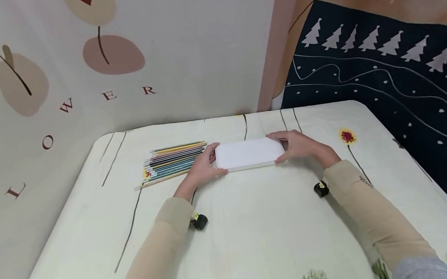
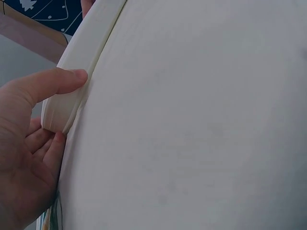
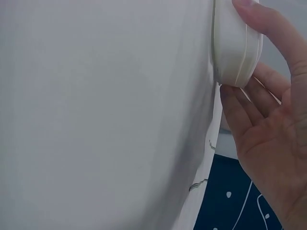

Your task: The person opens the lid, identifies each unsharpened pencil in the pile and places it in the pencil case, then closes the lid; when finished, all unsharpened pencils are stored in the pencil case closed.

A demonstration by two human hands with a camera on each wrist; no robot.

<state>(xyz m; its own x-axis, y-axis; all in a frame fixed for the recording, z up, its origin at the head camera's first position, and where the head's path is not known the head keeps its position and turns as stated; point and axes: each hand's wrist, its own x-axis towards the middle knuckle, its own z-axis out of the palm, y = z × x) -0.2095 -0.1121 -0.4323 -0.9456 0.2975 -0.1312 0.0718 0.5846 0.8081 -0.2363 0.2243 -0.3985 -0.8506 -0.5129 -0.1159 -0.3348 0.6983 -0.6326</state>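
Fingers (image 3: 236, 108) of both hands bend around the two short ends of a white box (image 1: 248, 153), gripping it; neither hand is spread loose.

Nearest the viewer, and short of the box, two beige sleeves (image 1: 153, 248) come in from either side, each with a small black camera (image 1: 199, 222) at the wrist, presumably worn low so that it faces the hand's work.

Farther on, the left hand (image 1: 205, 165) holds the box's left end and the right hand (image 1: 300, 144) its right end. Each thumb lies at a near corner, with other fingers round toward the far side. Held so at opposite ends, the box would likely stay level and square to the person. It sits long side toward the person, top facing up, a thin seam along its wall; whether its base rests fully on the cloth-covered surface (image 1: 258, 222) is hard to tell.

Left of the box, just past the left hand, pencils (image 1: 175, 159) lie side by side in a rough row, perhaps grouped to keep them together within easy reach.

Beyond the box hang a pale printed cloth (image 1: 203, 52) and, to its right, a dark one with white trees (image 1: 348, 65).
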